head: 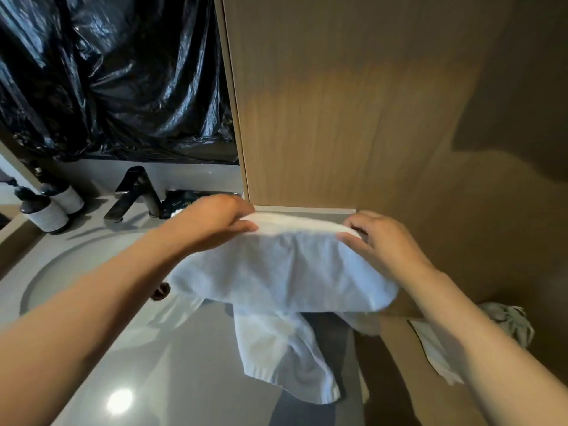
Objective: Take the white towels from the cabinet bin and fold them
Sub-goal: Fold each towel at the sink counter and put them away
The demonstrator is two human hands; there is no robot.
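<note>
Both hands are grasping a white towel by its far edge. The left hand is pinching the corner nearer the tap, with its fingers curling over the top of the fold. The right hand is pinching the corner farther from the tap, between thumb and fingers. The towel is being held to the right of the tap, in front of the wooden cabinet panel, and is hanging toward the person in a doubled layer.

A second white towel is lying right of the tap and nearer the person, partly under the held one. It is draping loosely over the front of the grey worktop. The sink is sitting just in front of the tap, with a dark drain plug showing beside the held towel.

Two dark bottles with pale labels are standing to the left of the tap. Black plastic sheeting is hanging above and behind the tap. Far to the right of the tap, past the right forearm, a crumpled greyish cloth and a flat white cloth are lying.
</note>
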